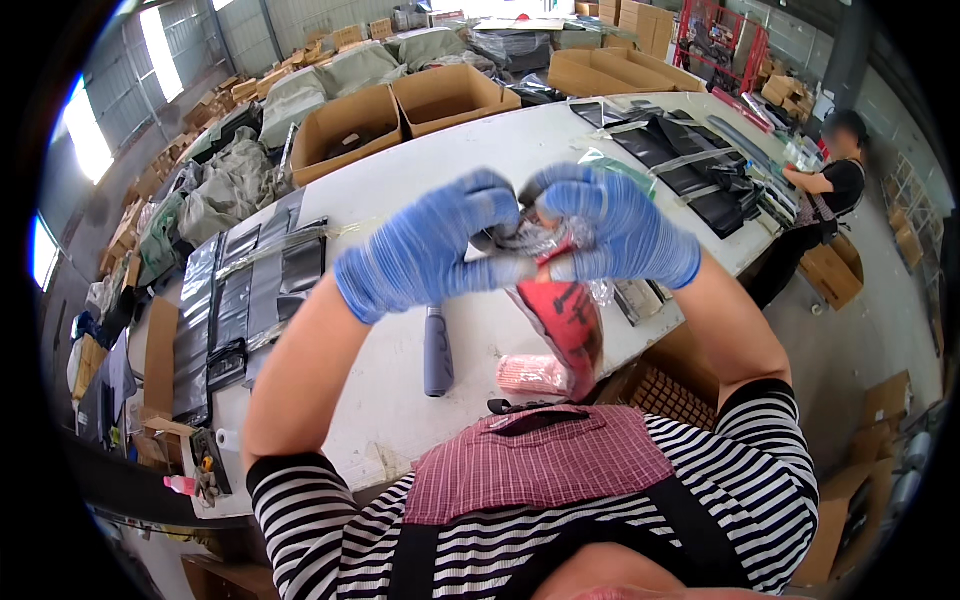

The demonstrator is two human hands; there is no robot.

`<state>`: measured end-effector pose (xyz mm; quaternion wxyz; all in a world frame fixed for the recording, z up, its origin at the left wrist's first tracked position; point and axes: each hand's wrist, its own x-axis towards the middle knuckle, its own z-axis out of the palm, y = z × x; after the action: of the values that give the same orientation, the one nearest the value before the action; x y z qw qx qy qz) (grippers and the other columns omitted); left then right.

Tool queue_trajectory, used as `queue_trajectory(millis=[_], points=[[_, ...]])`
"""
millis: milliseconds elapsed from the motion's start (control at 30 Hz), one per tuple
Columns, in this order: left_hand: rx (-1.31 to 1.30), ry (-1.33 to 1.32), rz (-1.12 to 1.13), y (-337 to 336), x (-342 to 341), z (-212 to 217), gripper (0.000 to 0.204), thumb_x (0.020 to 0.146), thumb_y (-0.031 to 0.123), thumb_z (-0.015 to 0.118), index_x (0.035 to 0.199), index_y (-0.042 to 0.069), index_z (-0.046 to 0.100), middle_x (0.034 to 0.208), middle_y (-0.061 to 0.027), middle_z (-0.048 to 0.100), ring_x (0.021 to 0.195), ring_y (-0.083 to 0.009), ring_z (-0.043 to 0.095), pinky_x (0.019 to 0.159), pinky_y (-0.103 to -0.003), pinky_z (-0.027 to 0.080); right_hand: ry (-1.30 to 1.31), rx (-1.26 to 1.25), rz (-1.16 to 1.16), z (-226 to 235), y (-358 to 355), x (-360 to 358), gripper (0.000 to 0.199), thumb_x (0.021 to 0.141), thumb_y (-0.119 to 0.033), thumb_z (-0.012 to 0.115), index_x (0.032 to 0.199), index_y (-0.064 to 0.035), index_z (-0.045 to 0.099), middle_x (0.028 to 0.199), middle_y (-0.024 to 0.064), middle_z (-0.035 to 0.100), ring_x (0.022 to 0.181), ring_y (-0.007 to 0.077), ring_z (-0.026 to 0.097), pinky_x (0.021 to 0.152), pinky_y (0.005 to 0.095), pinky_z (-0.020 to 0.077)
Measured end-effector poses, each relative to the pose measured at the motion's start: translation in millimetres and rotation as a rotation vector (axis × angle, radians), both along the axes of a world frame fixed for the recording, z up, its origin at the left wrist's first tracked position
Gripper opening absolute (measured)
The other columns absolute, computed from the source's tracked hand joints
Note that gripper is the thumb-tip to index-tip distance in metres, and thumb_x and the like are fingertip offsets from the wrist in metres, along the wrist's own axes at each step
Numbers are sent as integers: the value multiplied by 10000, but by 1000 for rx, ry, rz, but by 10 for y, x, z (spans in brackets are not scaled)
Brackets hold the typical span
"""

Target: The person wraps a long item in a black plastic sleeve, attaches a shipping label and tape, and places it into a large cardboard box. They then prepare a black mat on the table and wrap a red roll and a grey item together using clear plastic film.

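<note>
I see the left hand and right hand at centre, each grip pinching the red bag by its crumpled top, likely sharing its weight; it hangs toward six o'clock.

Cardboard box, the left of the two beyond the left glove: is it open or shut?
Open: the cardboard box is uncovered on top, and a dark object shows inside.

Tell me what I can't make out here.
All in the head view:
- Part of the red package, hidden behind the right hand.
- Whether the blue-grey cylinder continues upward, behind the left hand.
- What, if anything, the co-worker holds: too small.
</note>
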<state>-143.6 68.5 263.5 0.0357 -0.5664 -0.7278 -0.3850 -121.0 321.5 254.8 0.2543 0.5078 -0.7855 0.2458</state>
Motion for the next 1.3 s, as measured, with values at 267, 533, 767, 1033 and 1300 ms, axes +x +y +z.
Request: queue_trajectory(millis=[267, 533, 767, 1033, 1300], points=[[342, -475, -40, 249, -115, -705, 909, 733, 275, 907, 1452, 29, 408, 1296, -91, 576, 1161, -175, 573, 981, -324, 483, -245, -372, -106, -395, 8, 8, 537, 748, -287, 882, 1154, -65, 609, 1077, 52, 666, 1015, 171, 640, 909, 305, 506], [577, -379, 58, 309, -146, -604, 863, 740, 174, 888, 1453, 31, 424, 1313, -101, 591, 1212, -188, 569, 1038, -327, 460, -731, -815, -10, -686, 179, -124, 542, 811, -117, 781, 1302, -30, 570, 1117, 62, 676, 970, 99, 645, 858, 236, 523], [713, 95, 389, 214, -65, -46, 652, 823, 146, 795, 1385, 3, 495, 1239, -111, 637, 1104, -173, 629, 950, -313, 516, -1232, -219, -213, -2565, 492, 59, 1280, 608, -248, 976, 1593, -67, 178, 1390, 181, 565, 863, 65, 488, 926, 297, 485], [998, -17, -71, 878, -27, 120, 679, 822, 1, 762, 1399, -53, 409, 1238, -163, 629, 1088, -192, 648, 922, -286, 521, -1040, -736, -33, -2932, -637, -55, 970, 683, -247, 933, 1443, -41, 367, 1314, 163, 610, 1124, 216, 624, 971, 366, 508], [331, -274, 573, -342, -704, -1549, 607, 947, 316, 669, 1422, 10, 448, 1221, -190, 639, 1139, -291, 615, 997, -378, 483, -1036, -689, 24, -2237, -214, -219, 570, 806, -223, 830, 1268, 1, 581, 1155, 86, 704, 1074, 145, 652, 930, 326, 527]])
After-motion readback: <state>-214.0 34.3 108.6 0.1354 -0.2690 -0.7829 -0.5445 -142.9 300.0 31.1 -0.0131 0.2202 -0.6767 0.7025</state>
